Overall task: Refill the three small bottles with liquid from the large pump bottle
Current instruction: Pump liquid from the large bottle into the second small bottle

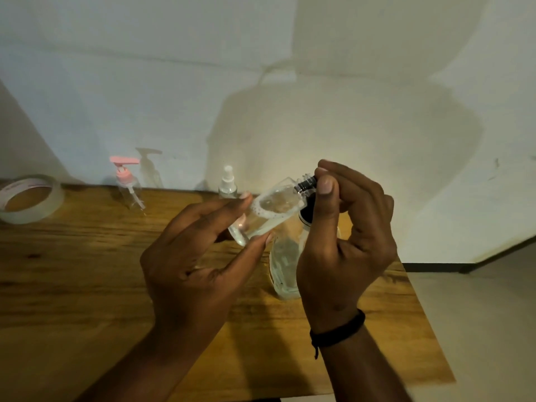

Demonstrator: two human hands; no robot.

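A small clear bottle (pixel 268 208), partly filled with clear liquid and foam, is held tilted above the middle of the wooden worktop (pixel 87 285), its threaded neck pointing up toward the right. The left hand (pixel 200 253) holds its lower end, the fingers (pixel 232 203) long and nearly straight along the body with the thumb under its base. The right hand (pixel 345 245) is at the neck, its curled fingers and thumb pinching a dark cap or collar (pixel 304 185) there; whether the cap is threaded on cannot be told. Below the hands, on the worktop near its right edge, stands the large bottle (pixel 285 265) of clear liquid, mostly hidden behind the right hand. Along the far edge of the worktop stand a small bottle with a pink pump (pixel 129 184) and a small bottle with a white spray top (pixel 227 184), well apart from each other. A roll of tape (pixel 29 198) lies at the far left corner. A dark band (pixel 338 332) circles the right wrist.
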